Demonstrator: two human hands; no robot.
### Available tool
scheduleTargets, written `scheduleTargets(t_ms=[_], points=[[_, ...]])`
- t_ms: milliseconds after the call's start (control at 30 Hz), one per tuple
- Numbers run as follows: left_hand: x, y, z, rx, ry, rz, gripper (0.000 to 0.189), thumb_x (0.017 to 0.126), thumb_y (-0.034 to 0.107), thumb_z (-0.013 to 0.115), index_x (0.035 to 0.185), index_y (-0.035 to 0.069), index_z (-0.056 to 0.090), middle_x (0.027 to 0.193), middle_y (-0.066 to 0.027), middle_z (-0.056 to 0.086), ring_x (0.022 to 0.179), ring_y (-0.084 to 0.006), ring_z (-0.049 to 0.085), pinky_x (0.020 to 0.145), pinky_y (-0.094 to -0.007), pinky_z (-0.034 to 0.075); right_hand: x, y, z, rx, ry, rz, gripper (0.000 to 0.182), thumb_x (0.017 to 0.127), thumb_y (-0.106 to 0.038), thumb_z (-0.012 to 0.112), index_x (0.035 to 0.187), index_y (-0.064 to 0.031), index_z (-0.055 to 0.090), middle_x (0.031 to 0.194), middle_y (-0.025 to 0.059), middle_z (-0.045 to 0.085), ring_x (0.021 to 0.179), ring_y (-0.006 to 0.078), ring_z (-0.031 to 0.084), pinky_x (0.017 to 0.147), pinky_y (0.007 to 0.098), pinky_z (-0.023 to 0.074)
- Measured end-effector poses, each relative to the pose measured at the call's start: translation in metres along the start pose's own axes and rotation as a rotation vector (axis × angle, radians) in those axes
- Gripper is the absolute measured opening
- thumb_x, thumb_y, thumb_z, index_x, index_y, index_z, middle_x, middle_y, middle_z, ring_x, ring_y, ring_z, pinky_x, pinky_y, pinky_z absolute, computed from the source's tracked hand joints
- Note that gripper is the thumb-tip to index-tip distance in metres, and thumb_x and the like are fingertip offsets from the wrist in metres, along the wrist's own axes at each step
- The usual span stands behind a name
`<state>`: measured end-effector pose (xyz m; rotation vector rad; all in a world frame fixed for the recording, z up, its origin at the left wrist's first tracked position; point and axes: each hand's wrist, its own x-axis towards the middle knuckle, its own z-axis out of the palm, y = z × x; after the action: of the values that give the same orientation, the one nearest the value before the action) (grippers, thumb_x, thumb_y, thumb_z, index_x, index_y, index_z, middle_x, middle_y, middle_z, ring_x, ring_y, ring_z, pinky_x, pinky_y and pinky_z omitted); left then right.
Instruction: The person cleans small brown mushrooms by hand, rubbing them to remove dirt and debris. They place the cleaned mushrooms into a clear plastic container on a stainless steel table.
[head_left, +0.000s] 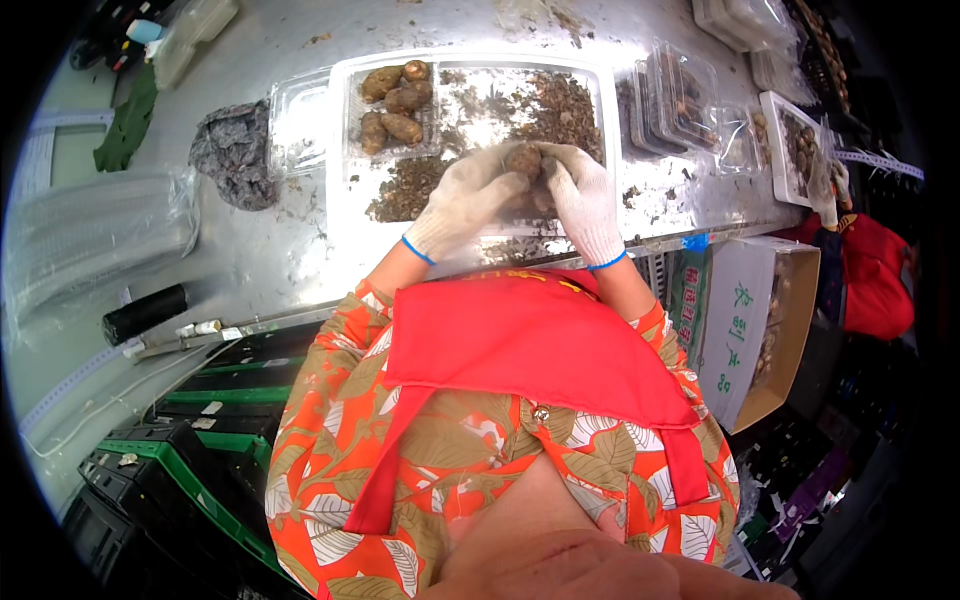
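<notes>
Both my hands wear white knit gloves with blue cuff edges and meet over the near right half of a shallow white tray (610, 161). Between their fingertips is a small brown tuber, apparently a taro corm (523, 160). My left hand (474, 196) grips it from the left, and my right hand (583, 196) from the right. Brown shapes just below it, between the palms, are partly hidden. Dry brown peelings (559, 112) litter the tray. Inside its far left corner sits a clear plastic container (430, 139) with several taro corms (405, 97).
Left of the tray lie a clear plastic container (298, 124), a crumpled grey cloth (234, 154) and a black roll (146, 313). Filled clear containers (679, 97) stand to the right. Beyond them, another person's gloved hand (823, 196) is at a second white tray (775, 154). A cardboard box (739, 315) stands below the table edge.
</notes>
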<state>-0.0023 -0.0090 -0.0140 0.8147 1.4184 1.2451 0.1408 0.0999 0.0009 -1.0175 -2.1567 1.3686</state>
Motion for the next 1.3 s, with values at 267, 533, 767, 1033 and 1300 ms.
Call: scheduleTargets(t_ms=[267, 533, 767, 1033, 1300], points=[[0.008, -0.024, 0.003, -0.703, -0.224, -0.052, 0.053, 0.098, 0.034, 0.053, 0.141, 0.005, 0.044, 0.106, -0.0103, 0.064, 0.095, -0.0237, 0.065, 0.079, -0.0408, 0.056, 0.009, 0.005, -0.009, 0.115, 0.016, -0.002, 0.025, 0.093, -0.011, 0.053, 0.109, 0.0007, 0.068, 0.094, 0.012, 0.069, 0.075, 0.0144, 0.065, 0.07, 0.0269, 0.0515], [0.01, -0.035, -0.001, -0.92, -0.267, -0.156, 0.052, 0.102, 0.041, 0.04, 0.14, 0.005, 0.043, 0.107, -0.0134, 0.064, 0.096, -0.0303, 0.066, 0.081, -0.0483, 0.056, 0.009, 0.025, -0.024, 0.132, 0.047, -0.043, 0.025, 0.089, -0.012, 0.061, 0.11, -0.0006, 0.069, 0.107, 0.0146, 0.067, 0.099, 0.0216, 0.064, 0.089, 0.0304, 0.0494], [0.012, -0.034, 0.006, -1.079, -0.269, -0.211, 0.046, 0.102, 0.042, 0.04, 0.124, 0.004, 0.052, 0.102, -0.016, 0.066, 0.092, -0.0317, 0.068, 0.079, -0.0485, 0.057, 0.004, -0.004, -0.011, -0.039, 0.008, -0.354, 0.024, 0.086, -0.014, 0.066, 0.107, -0.0019, 0.069, 0.116, 0.0149, 0.064, 0.103, 0.025, 0.063, 0.091, 0.0343, 0.0502], [0.006, -0.03, 0.015, -1.031, -0.235, -0.211, 0.044, 0.101, 0.035, 0.044, 0.127, 0.0, 0.05, 0.104, -0.016, 0.062, 0.093, -0.0326, 0.064, 0.085, -0.0529, 0.053, 0.02, 0.028, -0.015, -0.111, 0.085, -0.144, 0.023, 0.093, -0.019, 0.054, 0.1, -0.0021, 0.069, 0.096, 0.0132, 0.069, 0.088, 0.0263, 0.066, 0.081, 0.0374, 0.0522], [0.009, -0.032, 0.013, -1.189, -0.229, -0.183, 0.048, 0.096, 0.025, 0.052, 0.139, 0.005, 0.042, 0.128, -0.017, 0.053, 0.118, -0.0364, 0.055, 0.1, -0.06, 0.043, -0.003, 0.031, -0.026, -0.073, -0.239, 0.043, 0.065, 0.091, -0.062, 0.051, 0.095, 0.0009, 0.069, 0.081, 0.0161, 0.066, 0.079, 0.0242, 0.065, 0.074, 0.036, 0.0508]])
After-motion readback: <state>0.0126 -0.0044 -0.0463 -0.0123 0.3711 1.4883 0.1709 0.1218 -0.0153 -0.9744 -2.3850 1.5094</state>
